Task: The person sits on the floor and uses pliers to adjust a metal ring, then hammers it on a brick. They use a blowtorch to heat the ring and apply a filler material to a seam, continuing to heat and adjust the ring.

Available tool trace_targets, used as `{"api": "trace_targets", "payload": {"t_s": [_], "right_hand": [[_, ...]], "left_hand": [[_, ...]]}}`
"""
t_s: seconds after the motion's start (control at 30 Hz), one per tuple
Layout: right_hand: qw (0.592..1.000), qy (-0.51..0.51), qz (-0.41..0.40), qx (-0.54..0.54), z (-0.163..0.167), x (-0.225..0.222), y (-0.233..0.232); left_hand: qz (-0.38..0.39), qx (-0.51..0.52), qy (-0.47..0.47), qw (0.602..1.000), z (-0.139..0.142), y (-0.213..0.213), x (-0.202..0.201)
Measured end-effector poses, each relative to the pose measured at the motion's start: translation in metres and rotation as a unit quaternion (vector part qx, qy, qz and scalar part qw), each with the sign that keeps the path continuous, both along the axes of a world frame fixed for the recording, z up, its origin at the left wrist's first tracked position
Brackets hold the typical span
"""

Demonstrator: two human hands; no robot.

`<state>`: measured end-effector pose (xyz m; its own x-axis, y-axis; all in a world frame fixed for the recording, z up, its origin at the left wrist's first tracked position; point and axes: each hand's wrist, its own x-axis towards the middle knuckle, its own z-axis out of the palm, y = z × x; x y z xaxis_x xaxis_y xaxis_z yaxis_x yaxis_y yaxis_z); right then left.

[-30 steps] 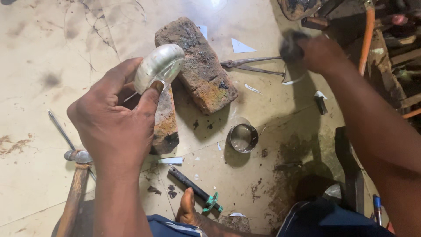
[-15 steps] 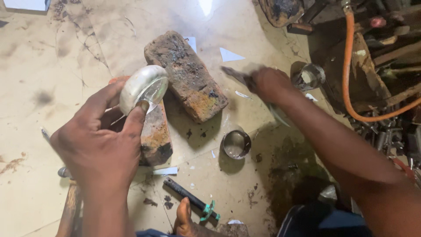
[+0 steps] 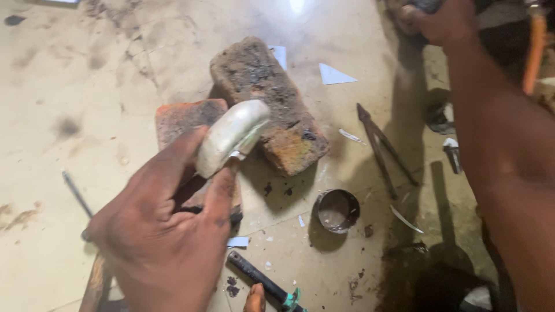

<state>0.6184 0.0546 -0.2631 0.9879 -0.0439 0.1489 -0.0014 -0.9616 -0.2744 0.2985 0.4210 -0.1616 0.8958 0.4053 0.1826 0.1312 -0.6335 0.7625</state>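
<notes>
Though my right hand (image 3: 430, 20) reaches to the top edge of the view, it is partly cut off and blurred there, so I cannot tell whether it is clenched on something or loose. My forearm crosses the right side and hides part of the floor (image 3: 87, 86) beneath it. My left hand (image 3: 167, 231) grasps a curved, silvery metal piece (image 3: 231, 136) between thumb and fingers, lifted above two scorched bricks: a reddish brick (image 3: 182, 118) mostly covered by the hand, and a dark brick (image 3: 266, 104) just behind the metal piece. Near them on the floor lie a small round tin (image 3: 337, 210), a pair of thin tongs (image 3: 381, 147), and a dark tool with a green tip (image 3: 263, 282) cut off at the bottom edge.
</notes>
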Motion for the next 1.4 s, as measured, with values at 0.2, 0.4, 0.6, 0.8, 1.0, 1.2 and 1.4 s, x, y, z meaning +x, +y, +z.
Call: {"api": "trace_targets", "payload": {"t_s": [0.2,0.4,0.6,0.8,1.0,1.2,1.4], "right_hand": [[0.994,-0.045,-0.086,0.049,-0.007,-0.022,0.013],[0.999,0.025,-0.002,0.038,-0.005,-0.107,0.019],[0.987,0.129,-0.042,-0.092,-0.010,-0.086,0.053],[0.954,0.139,-0.084,0.251,0.019,-0.096,0.074],[0.971,0.119,0.174,0.112,0.066,-0.139,0.113],[0.938,0.218,0.269,0.034,0.086,-0.159,0.187],[0.894,0.134,0.399,-0.156,0.101,-0.169,0.181]], "left_hand": [[0.014,-0.005,-0.024,1.000,0.014,-0.001,0.002],[0.024,0.004,-0.015,1.000,0.007,0.014,-0.006],[-0.007,-0.035,-0.019,0.999,0.006,0.014,-0.006],[-0.018,-0.041,-0.064,0.997,0.009,0.029,-0.006],[-0.016,-0.113,-0.023,0.993,0.005,0.032,-0.010],[-0.033,-0.119,0.015,0.992,-0.005,0.030,-0.008],[-0.093,-0.138,0.016,0.986,-0.023,0.017,0.005]]}}
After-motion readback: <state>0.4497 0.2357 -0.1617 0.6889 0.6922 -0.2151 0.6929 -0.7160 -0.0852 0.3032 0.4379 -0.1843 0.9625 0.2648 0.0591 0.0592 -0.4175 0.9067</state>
